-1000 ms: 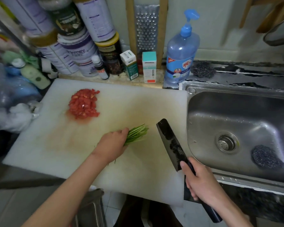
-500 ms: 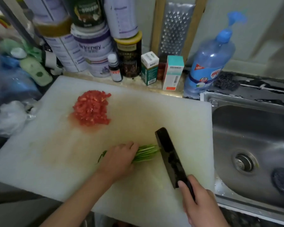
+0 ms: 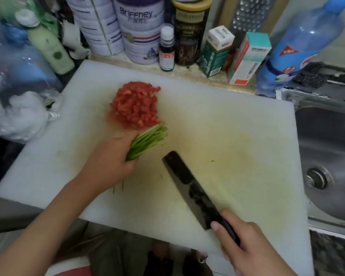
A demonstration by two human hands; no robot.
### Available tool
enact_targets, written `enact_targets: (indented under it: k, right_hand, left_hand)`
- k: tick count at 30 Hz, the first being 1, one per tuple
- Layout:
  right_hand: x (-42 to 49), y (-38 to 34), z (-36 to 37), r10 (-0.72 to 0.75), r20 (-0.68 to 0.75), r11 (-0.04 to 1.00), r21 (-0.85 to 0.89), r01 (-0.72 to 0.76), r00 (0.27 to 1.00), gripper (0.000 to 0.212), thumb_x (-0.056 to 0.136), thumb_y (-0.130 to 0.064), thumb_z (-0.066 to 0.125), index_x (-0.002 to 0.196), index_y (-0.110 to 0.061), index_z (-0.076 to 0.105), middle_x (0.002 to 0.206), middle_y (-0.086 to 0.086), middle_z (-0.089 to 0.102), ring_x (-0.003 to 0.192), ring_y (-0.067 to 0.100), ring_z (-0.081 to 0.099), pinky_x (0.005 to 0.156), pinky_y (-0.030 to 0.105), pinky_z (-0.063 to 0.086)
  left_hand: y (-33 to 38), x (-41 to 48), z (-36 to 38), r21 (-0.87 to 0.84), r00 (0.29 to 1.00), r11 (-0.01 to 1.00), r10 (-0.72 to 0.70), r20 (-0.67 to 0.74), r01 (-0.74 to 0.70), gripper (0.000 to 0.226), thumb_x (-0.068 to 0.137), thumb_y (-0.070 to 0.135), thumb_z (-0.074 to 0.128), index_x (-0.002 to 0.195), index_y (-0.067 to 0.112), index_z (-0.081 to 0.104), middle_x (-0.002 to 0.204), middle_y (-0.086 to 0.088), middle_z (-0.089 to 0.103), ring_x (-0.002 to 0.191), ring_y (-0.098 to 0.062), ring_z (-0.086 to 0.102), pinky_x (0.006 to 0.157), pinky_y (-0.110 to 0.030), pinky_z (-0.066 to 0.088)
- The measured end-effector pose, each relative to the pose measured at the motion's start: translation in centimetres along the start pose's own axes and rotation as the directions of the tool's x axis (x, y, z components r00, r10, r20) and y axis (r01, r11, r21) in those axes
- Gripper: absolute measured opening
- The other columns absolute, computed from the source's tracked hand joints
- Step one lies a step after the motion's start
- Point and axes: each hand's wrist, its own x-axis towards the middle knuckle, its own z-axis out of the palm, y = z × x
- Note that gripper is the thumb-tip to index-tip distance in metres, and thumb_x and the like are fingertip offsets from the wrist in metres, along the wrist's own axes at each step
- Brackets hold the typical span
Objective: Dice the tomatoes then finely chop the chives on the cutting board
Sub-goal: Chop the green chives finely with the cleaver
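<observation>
A heap of diced red tomato (image 3: 136, 105) lies on the white cutting board (image 3: 237, 124), left of its middle. Just below the heap, my left hand (image 3: 110, 162) grips a bunch of green chives (image 3: 147, 141) whose cut ends point up and right, almost touching the tomato. My right hand (image 3: 245, 250) holds the black handle of a dark cleaver (image 3: 189, 188). The blade slants up-left over the board, its tip a short way right of the chives and apart from them.
Tins (image 3: 139, 30), small bottles and boxes (image 3: 247, 56) line the board's far edge, with a blue soap bottle (image 3: 299, 46) at the back right. A steel sink (image 3: 327, 156) lies right of the board. Plastic bags (image 3: 18, 108) crowd the left side.
My left hand has carried the chives up and left, close to the tomato heap. The cleaver no longer sits across their tips. The view has moved closer and leftward.
</observation>
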Motion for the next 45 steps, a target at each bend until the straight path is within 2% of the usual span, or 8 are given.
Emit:
enact_targets:
  k: [4, 8, 11, 16, 21, 27, 34, 45]
  right_hand:
    - [0.7, -0.8, 0.7, -0.057, 0.061, 0.991, -0.121, 0.064, 0.997, 0.024, 0.092, -0.047, 0.044, 0.079, -0.028, 0.043, 0.062, 0.012, 0.057, 0.051, 0.016, 0.054, 0.054, 0.033, 0.042]
    - [0.4, -1.5, 0.8, -0.034, -0.039, 0.995, -0.099, 0.030, 0.999, 0.019, 0.091, -0.042, 0.046, 0.073, -0.042, 0.045, 0.051, 0.007, 0.051, 0.041, 0.012, 0.045, 0.047, 0.026, 0.035]
    - [-0.9, -1.7, 0.3, 0.072, -0.127, 0.997, 0.038, -0.067, 0.989, 0.026, 0.092, -0.031, 0.051, 0.068, -0.040, 0.047, 0.042, 0.004, 0.049, 0.035, 0.014, 0.042, 0.043, 0.021, 0.033]
    - [-2.6, -0.5, -1.4, 0.225, -0.207, 0.970, 0.135, -0.200, 0.952, 0.029, 0.093, -0.029, 0.052, 0.066, -0.026, 0.042, 0.048, 0.013, 0.052, 0.034, 0.018, 0.038, 0.041, 0.020, 0.031]
    - [-2.4, 1.4, -3.4, 0.272, -0.311, 0.960, 0.155, -0.234, 0.911, 0.027, 0.092, -0.031, 0.052, 0.070, -0.020, 0.040, 0.050, 0.016, 0.053, 0.032, 0.019, 0.039, 0.040, 0.020, 0.033]
    - [-1.1, 3.7, -4.9, 0.267, -0.338, 0.959, 0.182, -0.216, 0.902, 0.032, 0.093, -0.029, 0.049, 0.067, -0.014, 0.038, 0.047, 0.011, 0.052, 0.032, 0.018, 0.041, 0.039, 0.022, 0.033]
    - [0.9, 3.6, -5.0, 0.256, -0.293, 0.949, 0.258, -0.181, 0.921, 0.030, 0.091, -0.035, 0.047, 0.064, -0.026, 0.037, 0.048, 0.011, 0.051, 0.033, 0.016, 0.039, 0.039, 0.020, 0.033]
    - [2.1, 4.1, -4.2, 0.001, -0.336, 0.984, -0.166, -0.060, 0.942, 0.027, 0.080, -0.067, 0.019, 0.078, -0.041, 0.027, 0.055, -0.012, 0.048, 0.049, 0.016, 0.039, 0.046, 0.024, 0.028]
  left_hand:
    - [-2.1, -1.1, -0.9, 0.039, 1.000, 0.999, -0.020, 0.019, 0.019, 0.044, 0.072, 0.027, 0.053, 0.113, 0.015, 0.064, 0.058, 0.010, 0.051, 0.056, -0.027, 0.056, 0.050, -0.027, 0.039]
    - [-1.8, -1.7, -0.4, 0.107, 0.993, 0.994, -0.035, 0.116, 0.023, 0.038, 0.088, 0.034, 0.060, 0.123, 0.018, 0.057, 0.086, -0.011, 0.069, 0.082, -0.035, 0.065, 0.061, -0.034, 0.042]
    - [0.2, -2.0, 1.1, 0.187, 0.980, 0.982, -0.037, 0.196, 0.000, 0.040, 0.093, 0.055, 0.052, 0.121, 0.027, 0.051, 0.094, -0.004, 0.067, 0.090, -0.029, 0.064, 0.066, -0.033, 0.043]
    - [4.0, -0.7, 4.7, 0.235, 0.958, 0.962, 0.072, 0.278, -0.141, 0.077, 0.071, 0.092, 0.027, 0.114, 0.031, 0.044, 0.091, 0.004, 0.065, 0.082, -0.020, 0.064, 0.065, -0.033, 0.048]
    - [6.9, 2.4, 8.3, 0.248, 0.970, 0.938, 0.235, 0.054, -0.242, 0.079, 0.075, 0.090, 0.023, 0.097, 0.022, 0.058, 0.054, -0.001, 0.057, 0.044, -0.025, 0.057, 0.038, -0.028, 0.037]
    - [7.6, 3.2, 11.9, 0.383, 0.943, 0.879, 0.329, -0.054, -0.285, 0.067, 0.093, 0.066, 0.028, 0.121, 0.020, 0.067, 0.061, -0.007, 0.055, 0.041, -0.024, 0.049, 0.038, -0.026, 0.032]
    - [7.6, 2.2, 13.6, 0.567, 0.894, 0.761, 0.438, -0.090, -0.316, 0.056, 0.100, 0.050, 0.030, 0.143, 0.022, 0.051, 0.084, -0.015, 0.052, 0.071, -0.031, 0.046, 0.056, -0.037, 0.038]
    - [8.9, 2.1, 14.0, 0.556, 0.936, 0.793, 0.344, -0.069, -0.251, 0.055, 0.106, 0.036, 0.026, 0.139, 0.000, 0.051, 0.116, -0.016, 0.063, 0.101, -0.034, 0.057, 0.079, -0.045, 0.043]
